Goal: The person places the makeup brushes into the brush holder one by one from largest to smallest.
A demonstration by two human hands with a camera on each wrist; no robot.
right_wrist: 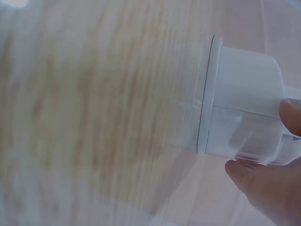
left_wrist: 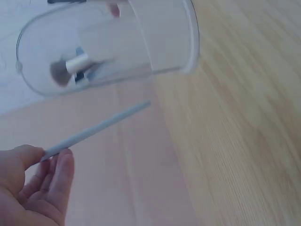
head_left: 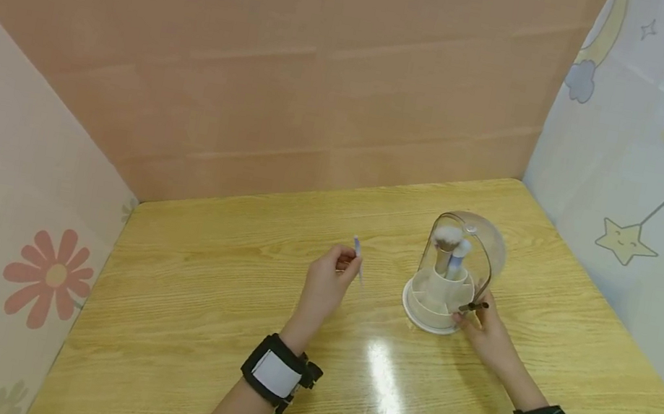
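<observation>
My left hand [head_left: 329,280] pinches a slim, pale blue stick [left_wrist: 99,127] between thumb and fingers, above the table and left of a round white makeup brush holder [head_left: 428,317]. Under the holder's clear domed cover [head_left: 491,241], which is turned open at the front, a fluffy makeup brush [head_left: 446,244] and a smaller white-and-blue brush [head_left: 458,257] stand in the middle cup. With thumb and fingers, my right hand [head_left: 488,339] grips the holder's right side. A short dark bar [head_left: 473,306] shows by the right fingers; whether they hold it cannot be told.
The holder stands on a wooden table [head_left: 191,301] towards its right side. A brown cloth wall [head_left: 261,78] rises behind, with pale printed walls at left and right. Light glares off the tabletop in front of the holder.
</observation>
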